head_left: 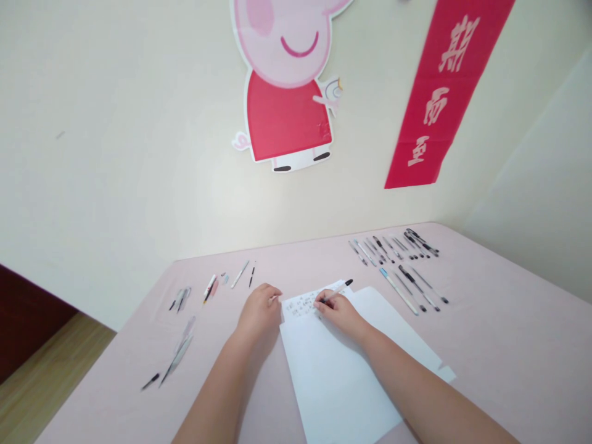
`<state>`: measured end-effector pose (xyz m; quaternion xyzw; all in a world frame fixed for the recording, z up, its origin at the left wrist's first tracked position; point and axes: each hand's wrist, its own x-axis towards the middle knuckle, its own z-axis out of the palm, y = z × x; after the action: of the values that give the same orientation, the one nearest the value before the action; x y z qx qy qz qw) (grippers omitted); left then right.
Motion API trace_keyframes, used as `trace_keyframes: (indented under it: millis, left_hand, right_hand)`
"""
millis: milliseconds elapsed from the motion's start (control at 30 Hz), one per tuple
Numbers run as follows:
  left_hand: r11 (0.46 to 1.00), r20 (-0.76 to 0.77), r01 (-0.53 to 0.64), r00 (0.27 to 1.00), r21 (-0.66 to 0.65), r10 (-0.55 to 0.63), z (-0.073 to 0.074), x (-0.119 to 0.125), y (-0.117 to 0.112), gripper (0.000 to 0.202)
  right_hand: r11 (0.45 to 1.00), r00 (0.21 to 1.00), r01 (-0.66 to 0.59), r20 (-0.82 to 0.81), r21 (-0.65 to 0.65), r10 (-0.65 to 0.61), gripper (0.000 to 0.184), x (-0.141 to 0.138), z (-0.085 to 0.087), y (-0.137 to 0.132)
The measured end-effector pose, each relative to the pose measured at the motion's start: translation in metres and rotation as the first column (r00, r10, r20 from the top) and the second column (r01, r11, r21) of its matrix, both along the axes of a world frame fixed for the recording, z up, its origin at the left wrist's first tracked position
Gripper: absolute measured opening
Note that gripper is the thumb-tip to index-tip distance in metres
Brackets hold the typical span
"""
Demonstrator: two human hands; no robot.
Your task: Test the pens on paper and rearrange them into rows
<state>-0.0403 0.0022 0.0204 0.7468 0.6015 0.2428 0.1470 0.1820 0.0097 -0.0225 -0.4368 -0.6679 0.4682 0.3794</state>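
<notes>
Bare forearms [224, 382] foremost — pen [341, 287] slants up from the right grip [340, 313].

A pink pig cutout [289, 117] is on the pale wall [139, 142], left of a red banner [446, 92].

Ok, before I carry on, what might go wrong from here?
The right hand, holding a pen, is close against the writing, so any wet ink could smudge. The white sheets overlap and look loose; the right forearm lying across them might drag them askew. The pens on the right lie loose and could roll if bumped.
</notes>
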Motion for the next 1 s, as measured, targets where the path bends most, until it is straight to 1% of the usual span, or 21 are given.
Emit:
trace_keyframes:
  millis: [33, 100, 167, 200, 267, 333, 367, 433, 500, 567, 600, 667, 700, 733, 767, 800, 833, 867, 933, 1000]
  left_hand:
    - [0.996, -0.076, -0.086, 0.993, 0.004, 0.086, 0.004, -0.008, 0.001, 0.021]
    - [0.969, -0.238, -0.245, 0.941, 0.006, 0.24, 0.008, -0.023, 0.001, 0.02]
    - [0.928, -0.357, -0.372, 0.87, -0.018, 0.341, 0.009, -0.034, 0.001, 0.026]
    - [0.907, -0.397, -0.418, 0.842, -0.051, 0.365, 0.008, -0.039, 0.001, 0.029]
    - [0.873, -0.445, -0.462, 0.822, -0.157, 0.355, 0.005, -0.044, 0.001, 0.028]
    - [0.853, -0.459, -0.455, 0.834, -0.257, 0.307, 0.002, -0.046, 0.001, 0.022]
    - [0.851, -0.46, -0.444, 0.841, -0.282, 0.286, 0.001, -0.047, 0.001, 0.02]
    - [0.852, -0.459, -0.439, 0.843, -0.286, 0.28, 0.002, -0.047, 0.001, 0.017]
    - [0.862, -0.445, -0.443, 0.842, -0.248, 0.304, 0.006, -0.045, 0.001, 0.015]
    - [0.89, -0.368, -0.408, 0.874, -0.202, 0.317, 0.014, -0.039, 0.0, 0.015]
    - [0.911, -0.291, -0.367, 0.907, -0.186, 0.305, 0.017, -0.033, -0.001, 0.014]
    - [0.955, -0.047, -0.223, 0.975, -0.195, 0.218, 0.023, -0.016, -0.004, 0.015]
    - [0.966, 0.114, -0.125, 0.981, -0.228, 0.154, 0.023, -0.005, -0.006, 0.016]
    - [0.964, 0.273, -0.026, 0.957, -0.263, 0.1, 0.022, 0.007, -0.008, 0.019]
    - [0.957, 0.405, 0.059, 0.912, -0.283, 0.064, 0.019, 0.019, -0.01, 0.021]
    - [0.954, 0.496, 0.115, 0.867, -0.278, 0.04, 0.014, 0.031, -0.012, 0.021]
    - [0.952, 0.552, 0.16, 0.834, -0.262, 0.011, 0.007, 0.042, -0.013, 0.02]
    - [0.955, 0.583, 0.18, 0.812, -0.234, -0.011, 0.001, 0.051, -0.015, 0.018]
    - [0.977, 0.603, 0.153, 0.797, -0.146, -0.034, -0.012, 0.062, -0.016, 0.016]
    - [0.995, 0.578, 0.09, 0.815, -0.054, -0.042, -0.021, 0.066, -0.017, 0.013]
  right_hand:
    - [1.0, 1.0, 0.005, -0.012, -0.011, -0.005, 0.013, 0.001, -0.001, 0.001]
    - [0.999, 1.0, 0.014, -0.025, -0.029, -0.015, 0.01, 0.002, -0.003, 0.002]
    - [0.999, 0.999, 0.02, -0.035, -0.041, -0.021, 0.009, 0.002, -0.004, 0.002]
    - [0.999, 0.999, 0.021, -0.039, -0.047, -0.023, 0.009, 0.002, -0.004, 0.001]
    - [0.998, 0.999, 0.017, -0.045, -0.053, -0.02, 0.01, 0.002, -0.002, 0.001]
    - [0.998, 0.999, 0.007, -0.053, -0.056, -0.01, 0.01, 0.002, -0.001, 0.0]
    - [0.998, 0.998, 0.003, -0.056, -0.058, -0.006, 0.011, 0.002, 0.0, -0.001]
    - [0.998, 0.998, 0.001, -0.068, -0.066, -0.005, 0.011, 0.002, 0.002, -0.002]
    - [0.996, 0.997, -0.001, -0.082, -0.085, -0.006, 0.011, 0.001, 0.004, -0.003]
    - [0.995, 0.996, -0.004, -0.091, -0.104, -0.006, 0.012, 0.001, 0.005, -0.004]
    - [0.994, 0.996, -0.003, -0.092, -0.11, -0.007, 0.013, 0.001, 0.006, -0.004]
    - [0.993, 0.996, 0.003, -0.09, -0.117, -0.013, 0.013, 0.0, 0.007, -0.004]
    - [0.993, 0.996, 0.01, -0.091, -0.117, -0.02, 0.013, 0.0, 0.008, -0.004]
    - [0.993, 0.995, 0.017, -0.094, -0.116, -0.028, 0.013, 0.0, 0.008, -0.004]
    - [0.993, 0.995, 0.022, -0.098, -0.113, -0.033, 0.013, -0.001, 0.009, -0.004]
    - [0.994, 0.994, 0.024, -0.103, -0.109, -0.035, 0.015, -0.001, 0.009, -0.004]
    - [0.995, 0.994, 0.025, -0.108, -0.101, -0.036, 0.017, -0.001, 0.009, -0.004]
    - [0.995, 0.993, 0.023, -0.113, -0.093, -0.034, 0.02, -0.001, 0.01, -0.004]
    - [0.996, 0.992, 0.018, -0.127, -0.082, -0.029, 0.026, 0.0, 0.01, -0.003]
    - [0.996, 0.989, 0.034, -0.142, -0.079, -0.045, 0.029, 0.0, 0.011, -0.003]
